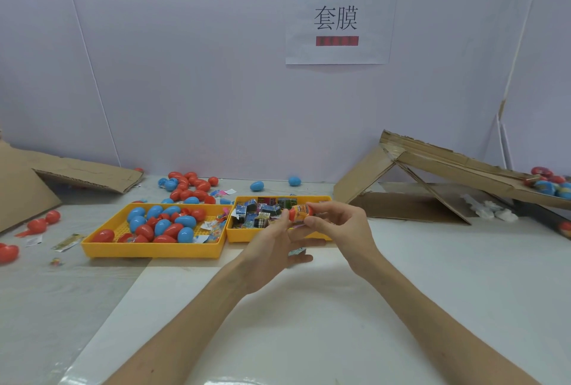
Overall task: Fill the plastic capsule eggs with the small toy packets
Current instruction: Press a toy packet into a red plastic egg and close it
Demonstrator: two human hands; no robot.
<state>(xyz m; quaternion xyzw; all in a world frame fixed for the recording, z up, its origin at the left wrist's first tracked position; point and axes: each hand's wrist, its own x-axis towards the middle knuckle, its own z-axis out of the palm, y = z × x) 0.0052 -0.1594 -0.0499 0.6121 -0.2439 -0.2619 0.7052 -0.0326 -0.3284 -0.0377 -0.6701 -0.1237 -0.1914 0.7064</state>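
Where the pale wall [185,75] meets the white table [432,276], a folded cardboard ramp [448,165] leans at the right of the frame and a flatter cardboard sheet [83,174] lies at the left. A paper sign [340,20] with two printed characters hangs on the wall at upper centre. Two yellow trays sit side by side, touching, at mid-frame: the left tray [151,250] holds red and blue eggs [162,225] with a few scraps of wrapper, and the right tray [244,234] holds dark printed packets [256,214]. Both forearms reach in from the bottom edge. Just in front of the right tray, above its near wall, the left hand [272,248] pinches the red end of an egg [299,211] with a printed orange band, while the right hand [336,221] grips its other end with curled fingers. One small packet [297,251] sits among the left hand's lower fingers. Loose eggs [188,185] cluster behind the left tray, and wrapped eggs [550,184] lie on the ramp at the far right.
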